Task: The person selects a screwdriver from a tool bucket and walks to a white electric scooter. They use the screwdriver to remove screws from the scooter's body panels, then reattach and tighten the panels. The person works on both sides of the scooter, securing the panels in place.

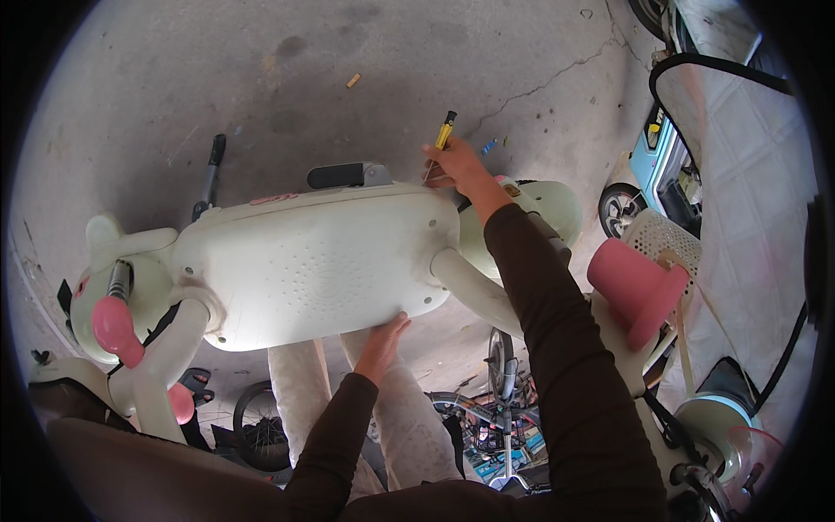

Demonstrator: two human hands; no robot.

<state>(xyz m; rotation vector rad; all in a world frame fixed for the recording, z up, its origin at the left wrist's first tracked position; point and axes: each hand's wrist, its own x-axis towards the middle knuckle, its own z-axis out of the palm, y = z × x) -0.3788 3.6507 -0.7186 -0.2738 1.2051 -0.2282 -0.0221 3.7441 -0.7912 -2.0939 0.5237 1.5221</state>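
A long white plastic body panel (326, 274) of a small two-wheeled vehicle spans the middle of the view. It has raised dots at its centre and holes near its corners. My right hand (456, 163) reaches over its far right corner and grips a screwdriver (444, 134) with a yellow and black handle. The thin shaft slants down to the panel's upper edge; whether the tip sits on a screw is hidden. My left hand (385, 346) rests against the near edge of the panel, thumb and fingers along the rim, and its palm side is partly hidden.
Pale green fenders (551, 209) flank the panel. A black footrest (336, 175) and a black-tipped lever (212, 169) stick out on the far side. Bicycles (502, 404) stand below, a pink bucket-shaped object (633, 287) at right. A cigarette butt (353, 80) lies on the concrete.
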